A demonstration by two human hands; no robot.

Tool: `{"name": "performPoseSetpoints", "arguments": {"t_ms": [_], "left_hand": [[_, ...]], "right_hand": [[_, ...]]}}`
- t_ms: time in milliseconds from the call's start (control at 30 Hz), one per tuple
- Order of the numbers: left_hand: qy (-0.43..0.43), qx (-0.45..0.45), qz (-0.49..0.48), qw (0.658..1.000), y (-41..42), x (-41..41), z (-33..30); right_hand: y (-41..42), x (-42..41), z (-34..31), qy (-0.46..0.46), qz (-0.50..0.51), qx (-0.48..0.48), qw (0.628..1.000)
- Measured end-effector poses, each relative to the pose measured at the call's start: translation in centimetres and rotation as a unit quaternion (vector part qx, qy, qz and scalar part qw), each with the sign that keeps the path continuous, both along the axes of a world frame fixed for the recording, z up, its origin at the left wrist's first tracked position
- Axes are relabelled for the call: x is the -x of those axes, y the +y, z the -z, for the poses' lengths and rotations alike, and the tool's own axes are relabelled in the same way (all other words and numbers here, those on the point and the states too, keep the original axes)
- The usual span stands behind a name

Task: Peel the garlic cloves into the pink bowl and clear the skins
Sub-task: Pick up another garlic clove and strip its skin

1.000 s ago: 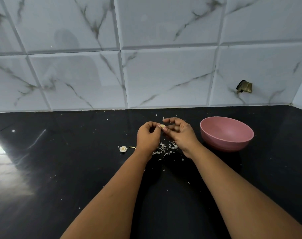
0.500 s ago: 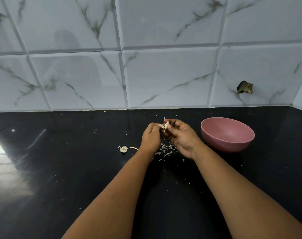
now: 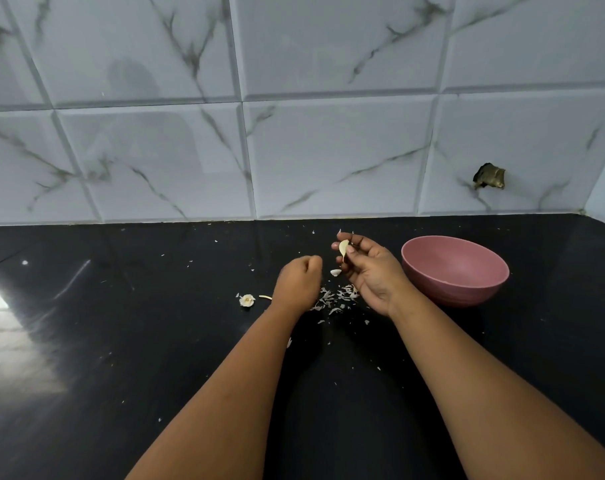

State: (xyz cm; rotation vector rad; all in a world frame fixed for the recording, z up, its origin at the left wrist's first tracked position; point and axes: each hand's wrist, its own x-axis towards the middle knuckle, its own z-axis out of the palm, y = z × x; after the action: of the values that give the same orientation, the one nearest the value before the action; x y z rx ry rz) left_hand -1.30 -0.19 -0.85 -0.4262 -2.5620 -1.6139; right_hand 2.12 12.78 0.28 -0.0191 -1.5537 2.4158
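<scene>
1. The right hand is pinching a garlic clove between thumb and fingertips, just left of the pink bowl and above the counter; a slack pinch is likely to drop the clove among the skins instead of into the bowl.
2. The left hand is curling into a loose fist further left of the bowl; I cannot tell whether it is holding a scrap of skin.
3. The clove is looking pale and smooth, apparently mostly peeled.
4. The skins are lying scattered left of the bowl on the black counter; a careless sweep risks spreading them wider.
</scene>
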Motion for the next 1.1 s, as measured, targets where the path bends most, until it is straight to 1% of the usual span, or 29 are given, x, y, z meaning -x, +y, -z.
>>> {"name": "performPoseSetpoints", "arguments": {"t_ms": [33, 100, 133, 200, 300, 333, 400, 467, 533, 633, 700, 800, 900, 1000, 1100], "left_hand": [[0.006, 0.067, 0.017, 0.998, 0.0, 0.0, 0.3], [0.033, 0.186, 0.029, 0.982, 0.0, 0.1, 1.0], [0.048, 0.22, 0.028, 0.974, 0.0, 0.1, 1.1], [0.064, 0.236, 0.03, 0.969, -0.3, 0.3, 1.1], [0.057, 0.201, 0.04, 0.977, -0.6, 0.5, 0.9], [0.053, 0.174, 0.039, 0.983, -0.5, 0.4, 0.8], [0.05, 0.077, 0.025, 0.995, -0.2, 0.1, 0.6], [0.061, -0.015, -0.002, 0.998, -0.1, 0.1, 0.4], [0.079, -0.05, -0.022, 0.995, -0.1, 0.1, 0.3], [0.097, -0.055, -0.021, 0.994, -0.1, 0.0, 0.2], [0.093, -0.059, -0.02, 0.994, -0.1, 0.0, 0.3], [0.071, -0.092, -0.018, 0.993, -0.2, 0.2, 0.4], [0.049, -0.121, -0.009, 0.991, -0.3, 0.1, 0.3], [0.051, -0.112, -0.011, 0.992, -0.3, 0.1, 0.3], [0.081, -0.077, -0.031, 0.993, -0.3, 0.0, 0.2]], "right_hand": [[0.0, 0.0, 0.1, -0.002, 0.0, -0.009, 1.0], [-0.2, -0.1, 0.2, -0.005, 0.004, -0.029, 1.0], [-0.2, -0.1, 0.2, -0.006, 0.01, -0.039, 0.999], [-0.2, -0.1, 0.2, -0.005, 0.023, -0.055, 0.998], [-0.2, 0.0, 0.2, -0.001, 0.044, -0.081, 0.996], [-0.1, 0.1, 0.3, 0.0, 0.052, -0.093, 0.994], [0.0, 0.3, 0.4, 0.002, 0.067, -0.122, 0.99], [0.1, 0.5, 0.6, 0.0, 0.08, -0.161, 0.984], [0.1, 0.6, 0.8, -0.004, 0.092, -0.211, 0.973], [0.1, 0.6, 1.0, -0.001, 0.107, -0.279, 0.954], [0.0, 0.5, 1.1, 0.009, 0.096, -0.289, 0.952], [0.1, 0.3, 1.0, 0.028, 0.071, -0.262, 0.962], [0.2, 0.3, 0.8, 0.028, 0.054, -0.244, 0.968], [0.2, 0.3, 0.9, 0.026, 0.045, -0.231, 0.972], [0.2, 0.2, 0.9, 0.03, 0.039, -0.224, 0.973]]}}
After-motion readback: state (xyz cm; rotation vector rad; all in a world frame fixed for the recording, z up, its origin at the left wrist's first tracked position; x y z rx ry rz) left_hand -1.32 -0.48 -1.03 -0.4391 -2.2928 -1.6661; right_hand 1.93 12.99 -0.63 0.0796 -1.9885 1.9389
